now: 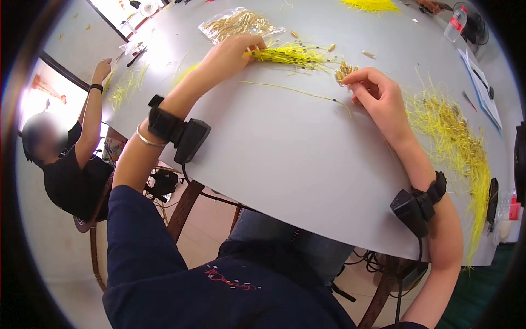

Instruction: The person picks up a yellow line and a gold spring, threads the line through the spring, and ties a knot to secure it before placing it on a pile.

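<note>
My left hand (235, 54) is curled over the left end of a bundle of thin yellow strands (293, 56) dotted with small dark spots. Its fingertips close on the strands there. At the bundle's right end sits a small pile of golden, grain-like pieces (345, 72). My right hand (378, 97) is beside this pile, thumb and fingers pinched together; what lies between them is too small to make out. One loose yellow strand (290, 86) stretches across the table below the bundle, with a dark spot near its right end.
A clear plastic bag of golden pieces (238, 24) lies behind my left hand. A long heap of yellow strands (449, 129) covers the right side. Beyond are a clipboard (482, 85) and a water bottle (456, 24). Another person (76, 170) sits at left, reaching onto the table.
</note>
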`<state>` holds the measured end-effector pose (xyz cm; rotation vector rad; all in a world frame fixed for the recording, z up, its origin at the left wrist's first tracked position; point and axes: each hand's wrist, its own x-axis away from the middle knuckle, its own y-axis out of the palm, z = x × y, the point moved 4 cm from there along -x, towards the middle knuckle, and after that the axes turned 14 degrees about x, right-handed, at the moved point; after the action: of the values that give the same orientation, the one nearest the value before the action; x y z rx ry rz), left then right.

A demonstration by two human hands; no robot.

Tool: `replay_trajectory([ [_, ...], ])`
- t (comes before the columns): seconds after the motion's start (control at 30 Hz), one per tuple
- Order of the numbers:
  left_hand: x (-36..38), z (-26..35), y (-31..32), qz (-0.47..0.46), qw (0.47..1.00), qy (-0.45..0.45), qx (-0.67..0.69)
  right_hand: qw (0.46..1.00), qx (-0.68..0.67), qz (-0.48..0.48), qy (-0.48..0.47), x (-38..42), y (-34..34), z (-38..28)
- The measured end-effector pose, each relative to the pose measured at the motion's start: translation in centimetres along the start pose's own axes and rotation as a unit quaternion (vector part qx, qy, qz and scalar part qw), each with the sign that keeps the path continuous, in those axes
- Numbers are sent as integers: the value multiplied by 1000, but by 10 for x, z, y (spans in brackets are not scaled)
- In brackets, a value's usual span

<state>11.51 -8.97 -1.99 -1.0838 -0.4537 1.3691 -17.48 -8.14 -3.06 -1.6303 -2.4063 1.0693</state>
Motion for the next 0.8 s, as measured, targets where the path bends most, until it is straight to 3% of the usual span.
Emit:
replay_trajectory([
  [0.17, -15, 10, 9, 5, 996, 77, -34, 1000, -4, 15, -12, 0, -1, -1],
  [0.23, -2, 58, 6, 113, 970, 190, -100, 999, -17, 28, -13, -1, -3, 1],
  [0.33, 10, 113, 23, 36, 979, 200, 1, 997, -41, 60, 0, 0, -6, 1],
  [0.37, 12, 120, 36, -28, 984, 160, 79, 995, -47, 83, 10, -1, -8, 0],
  [0.43, 24, 135, 58, -64, 980, 159, 104, 993, -67, 95, 19, 0, -8, 3],
  [0.63, 7, 132, 73, -78, 988, 118, 58, 990, -75, 89, 74, 0, -8, 8],
  [0.77, 2, 125, 82, -63, 983, 148, 90, 989, -97, 85, 76, 1, -11, 6],
  [0.8, 2, 123, 81, -49, 977, 143, 150, 989, -97, 82, 80, 1, -11, 5],
])
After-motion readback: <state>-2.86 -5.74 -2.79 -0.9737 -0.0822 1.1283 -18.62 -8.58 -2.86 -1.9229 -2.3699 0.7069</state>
